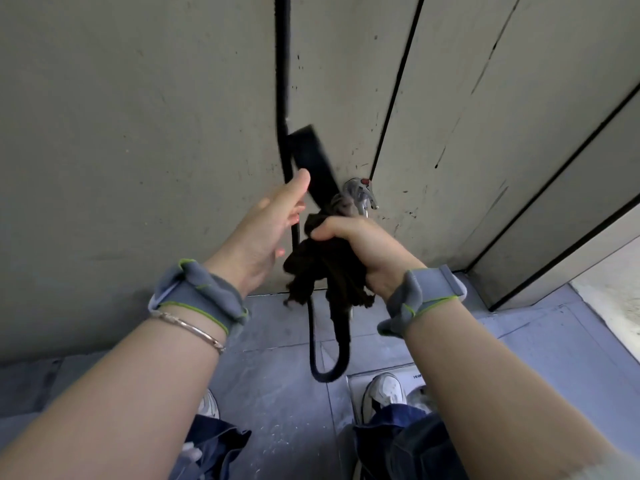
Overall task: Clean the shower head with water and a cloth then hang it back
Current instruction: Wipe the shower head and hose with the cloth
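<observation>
The black flat shower head [311,157] points up and to the left against the grey wall. Its lower end disappears into a dark brown cloth [322,265]. My right hand [367,247] is closed around the bunched cloth, and I cannot tell whether the handle is inside that grip. My left hand [266,233] is just left of the shower head with fingers spread and the thumb tip against its edge, gripping nothing. The black hose [283,81] runs down the wall, loops near the floor and rises back into the cloth.
A chrome tap [360,194] with a red dot sticks out of the wall right behind the cloth. Grey wall panels [450,116] with dark seams stand ahead. My shoes [384,393] rest on the blue-grey tiled floor [277,386].
</observation>
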### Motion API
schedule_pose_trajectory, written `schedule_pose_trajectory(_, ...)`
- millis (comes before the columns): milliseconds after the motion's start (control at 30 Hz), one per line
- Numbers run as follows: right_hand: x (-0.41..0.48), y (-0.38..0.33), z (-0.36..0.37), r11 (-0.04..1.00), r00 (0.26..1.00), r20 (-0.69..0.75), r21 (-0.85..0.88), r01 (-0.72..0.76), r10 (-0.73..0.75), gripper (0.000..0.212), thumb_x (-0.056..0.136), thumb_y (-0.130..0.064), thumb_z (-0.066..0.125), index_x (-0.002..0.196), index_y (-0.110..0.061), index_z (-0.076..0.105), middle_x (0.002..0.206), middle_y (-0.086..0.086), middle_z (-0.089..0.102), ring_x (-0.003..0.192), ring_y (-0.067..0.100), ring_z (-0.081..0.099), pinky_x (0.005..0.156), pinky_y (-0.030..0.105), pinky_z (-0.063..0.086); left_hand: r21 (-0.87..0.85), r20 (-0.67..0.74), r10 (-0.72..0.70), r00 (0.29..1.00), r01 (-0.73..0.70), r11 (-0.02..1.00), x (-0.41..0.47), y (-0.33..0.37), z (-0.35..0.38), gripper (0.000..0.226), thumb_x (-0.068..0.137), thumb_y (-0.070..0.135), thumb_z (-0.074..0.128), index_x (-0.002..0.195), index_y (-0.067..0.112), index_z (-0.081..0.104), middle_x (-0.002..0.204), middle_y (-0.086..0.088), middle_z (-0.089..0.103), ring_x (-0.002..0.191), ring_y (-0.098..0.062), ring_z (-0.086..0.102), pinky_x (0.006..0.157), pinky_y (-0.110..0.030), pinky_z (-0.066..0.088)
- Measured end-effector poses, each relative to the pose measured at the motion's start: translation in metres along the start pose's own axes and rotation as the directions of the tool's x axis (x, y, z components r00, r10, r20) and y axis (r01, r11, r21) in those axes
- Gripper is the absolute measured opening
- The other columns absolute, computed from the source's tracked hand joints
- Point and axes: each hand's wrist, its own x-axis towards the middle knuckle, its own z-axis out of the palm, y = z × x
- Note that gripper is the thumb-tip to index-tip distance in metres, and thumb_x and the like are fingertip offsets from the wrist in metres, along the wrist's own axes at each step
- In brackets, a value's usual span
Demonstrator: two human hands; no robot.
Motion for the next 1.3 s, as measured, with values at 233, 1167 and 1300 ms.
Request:
schedule_pose_trajectory(233,-0.009,0.007,-0.002,0.977,0.934,0.289,-0.059,-0.203,0.211,0.016,0.061,-0.011,0.056,0.062,-0.009,0.072,0.062,0.008,0.069,0.056,0.019,0.066,0.057,0.022,0.055,-0.21,0.261,-0.027,0.965,0.084,0.974,-0.002,-0.007,-0.012,0.11,0.037,0.052,0.084,0.132,0.011,0.045,0.141,-0.016,0.043,0.136,-0.037,0.032,0.111,-0.063,0.015)
schedule_pose_trajectory(1167,-0.025,0.004,0.027,0.998,0.97,0.235,0.05,0.048,-0.059,0.022,0.061,-0.002,0.059,0.082,-0.005,0.058,0.07,0.009,0.058,0.06,0.017,0.061,0.061,0.026,0.052,-0.256,0.192,0.208,0.959,-0.156,0.954,-0.006,0.009,-0.008,0.042,0.055,0.033,0.067,0.09,0.013,0.057,0.071,0.002,0.063,0.073,-0.012,0.062,0.071,-0.024,0.048)
schedule_pose_trajectory(1300,-0.03,0.007,0.026,0.934,0.854,0.52,0.299,-0.196,0.013,0.02,0.044,-0.004,0.065,0.065,-0.007,0.065,0.055,0.006,0.062,0.049,0.015,0.061,0.051,0.021,0.051,-0.498,0.377,0.233,0.897,-0.016,0.867,-0.007,0.002,-0.014,0.068,0.036,0.039,0.085,0.09,0.006,0.062,0.076,-0.011,0.068,0.079,-0.026,0.067,0.077,-0.036,0.056)
